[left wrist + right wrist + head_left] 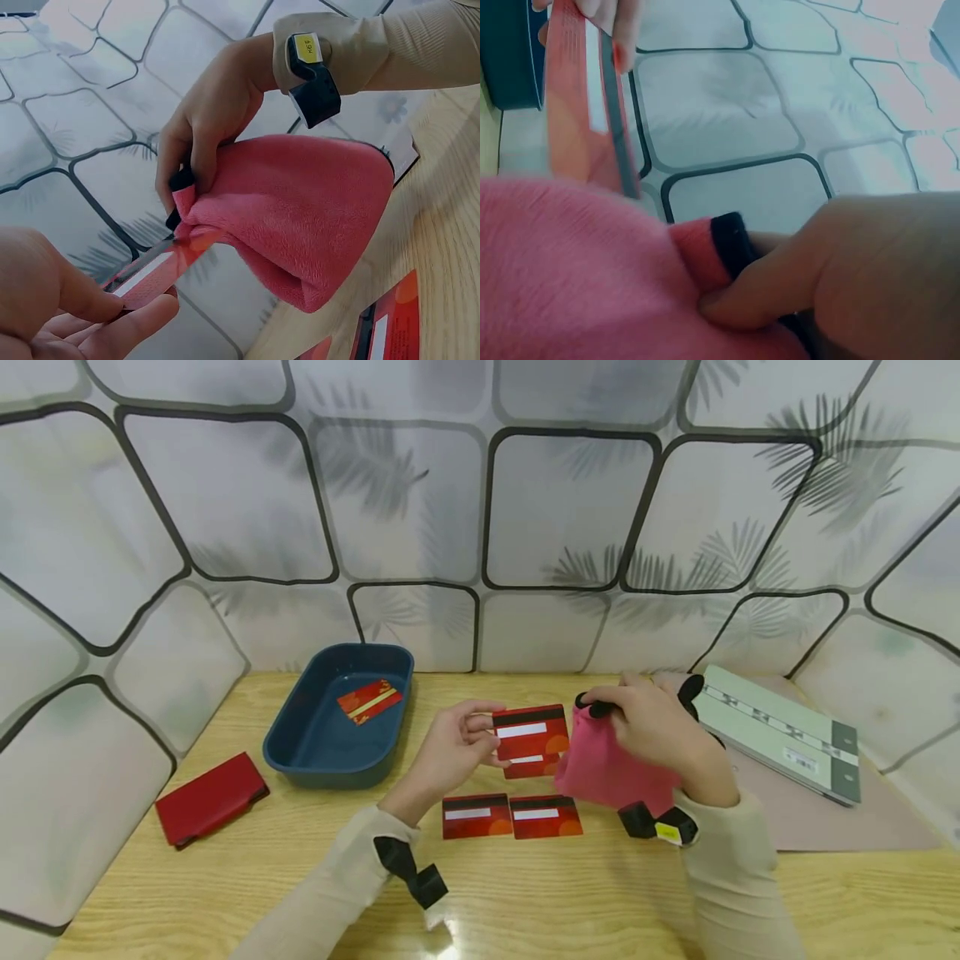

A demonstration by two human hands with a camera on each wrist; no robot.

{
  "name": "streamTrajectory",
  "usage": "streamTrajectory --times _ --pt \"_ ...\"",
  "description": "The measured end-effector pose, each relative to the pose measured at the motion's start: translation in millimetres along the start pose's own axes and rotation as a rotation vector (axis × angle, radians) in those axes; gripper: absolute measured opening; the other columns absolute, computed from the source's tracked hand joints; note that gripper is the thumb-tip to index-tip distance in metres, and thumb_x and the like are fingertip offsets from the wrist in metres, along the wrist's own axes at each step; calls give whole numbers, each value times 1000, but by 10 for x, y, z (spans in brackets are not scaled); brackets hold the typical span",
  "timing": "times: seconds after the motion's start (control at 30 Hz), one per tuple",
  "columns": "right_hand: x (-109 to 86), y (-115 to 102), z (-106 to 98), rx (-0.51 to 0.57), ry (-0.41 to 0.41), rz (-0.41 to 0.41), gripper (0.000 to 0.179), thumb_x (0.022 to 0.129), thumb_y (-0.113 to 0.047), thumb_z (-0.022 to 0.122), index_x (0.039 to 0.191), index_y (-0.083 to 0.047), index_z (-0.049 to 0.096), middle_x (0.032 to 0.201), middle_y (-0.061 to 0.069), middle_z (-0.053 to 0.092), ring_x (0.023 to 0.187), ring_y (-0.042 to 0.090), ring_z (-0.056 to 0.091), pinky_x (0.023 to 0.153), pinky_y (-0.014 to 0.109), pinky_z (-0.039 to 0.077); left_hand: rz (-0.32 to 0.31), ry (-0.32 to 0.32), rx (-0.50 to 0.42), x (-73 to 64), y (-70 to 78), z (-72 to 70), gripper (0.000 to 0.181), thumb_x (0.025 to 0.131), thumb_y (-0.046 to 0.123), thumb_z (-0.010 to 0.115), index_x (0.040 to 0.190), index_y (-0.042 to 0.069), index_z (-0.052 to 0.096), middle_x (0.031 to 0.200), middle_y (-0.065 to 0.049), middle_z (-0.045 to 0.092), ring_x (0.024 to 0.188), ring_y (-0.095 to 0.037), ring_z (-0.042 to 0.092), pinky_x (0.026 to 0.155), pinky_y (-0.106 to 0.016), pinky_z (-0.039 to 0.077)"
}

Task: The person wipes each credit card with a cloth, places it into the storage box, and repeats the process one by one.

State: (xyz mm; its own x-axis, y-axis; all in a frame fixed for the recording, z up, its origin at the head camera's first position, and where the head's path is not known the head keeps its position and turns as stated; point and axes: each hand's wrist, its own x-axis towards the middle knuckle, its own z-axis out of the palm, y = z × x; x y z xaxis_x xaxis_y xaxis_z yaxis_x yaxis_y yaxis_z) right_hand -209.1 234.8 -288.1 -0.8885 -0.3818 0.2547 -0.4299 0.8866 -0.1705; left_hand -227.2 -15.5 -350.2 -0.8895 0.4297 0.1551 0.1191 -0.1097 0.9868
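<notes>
My left hand (pixel 459 745) pinches a red bank card (pixel 531 732) by its left end, above the table. The card has a black stripe and a white strip. My right hand (pixel 651 727) grips a folded pink cloth (pixel 611 772) with black edging, fingers on its upper edge. In the left wrist view the cloth (pixel 292 202) hangs right by the card's far end; whether they touch I cannot tell. Under the held card, another red card (pixel 534 768) is partly hidden. Two more cards, a left one (pixel 477 827) and a right one (pixel 546 827), lie side by side in front.
A blue tray (pixel 330 777) stands at the left with a red and gold card (pixel 370 701) in it. Farther left lies a red wallet (pixel 212 797). At the right, a pale green notebook (pixel 780 735) rests on a pinkish mat (pixel 847 827). Patterned curtain (pixel 570 510) closes the back.
</notes>
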Motion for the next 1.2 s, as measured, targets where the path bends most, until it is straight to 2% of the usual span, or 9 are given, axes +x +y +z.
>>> streamTrajectory --times 0.13,0.3,0.43,0.57,0.8,0.93,1.07,1.2 --pt "-33 40 -30 -2 -32 -16 39 82 5 45 104 -10 73 89 14 59 76 25 52 66 37 42 9 21 39 -7 -15 -18 44 87 -19 47 130 -9 50 70 -3 46 56 -14 49 72 -49 58" --pt "-96 2 -57 65 -82 -45 33 80 2 51 102 -9 73 94 11 64 83 24 55 69 35 44 6 51 92 -40 -19 -32 43 86 -19 48 128 -8 51 75 -6 53 57 -13 51 72 -49 58" --pt "-118 -97 -72 116 -85 -71 30 82 -1 54 103 -11 73 90 3 64 81 18 55 68 31 44 -6 41 90 -52 -27 -32 43 87 -18 48 128 -8 51 79 -8 56 58 -13 51 72 -47 59" --pt "-107 -209 -78 140 -95 -133 31 81 -1 55 104 -11 72 86 -2 61 76 11 53 66 28 44 -5 30 83 -55 -21 -19 42 87 -18 48 129 -8 51 80 -8 56 59 -13 53 71 -45 59" --pt "-46 -373 13 161 -186 -143 35 83 -2 52 112 -13 68 93 -3 61 76 10 50 66 25 43 -9 2 97 -61 -13 28 41 88 -17 48 129 -8 50 80 -10 56 59 -14 52 73 -50 58" --pt "-16 -431 82 163 -172 -176 37 82 -1 51 113 -12 68 86 -2 56 71 9 45 62 24 40 -16 0 116 -75 -9 53 41 89 -16 48 128 -7 51 89 -17 61 61 -14 54 73 -50 58" --pt "9 -474 137 147 -112 -211 37 81 1 52 111 -12 70 77 -2 48 63 9 39 58 24 36 -15 -32 131 -71 -8 88 41 90 -15 47 129 -5 51 101 -22 64 68 -14 60 74 -50 58" --pt "30 -493 180 98 -47 -241 37 81 3 53 109 -13 72 76 -4 46 64 9 39 64 28 33 1 -74 152 -56 -9 109 42 91 -14 45 131 -4 50 112 -25 64 76 -15 65 74 -44 59"
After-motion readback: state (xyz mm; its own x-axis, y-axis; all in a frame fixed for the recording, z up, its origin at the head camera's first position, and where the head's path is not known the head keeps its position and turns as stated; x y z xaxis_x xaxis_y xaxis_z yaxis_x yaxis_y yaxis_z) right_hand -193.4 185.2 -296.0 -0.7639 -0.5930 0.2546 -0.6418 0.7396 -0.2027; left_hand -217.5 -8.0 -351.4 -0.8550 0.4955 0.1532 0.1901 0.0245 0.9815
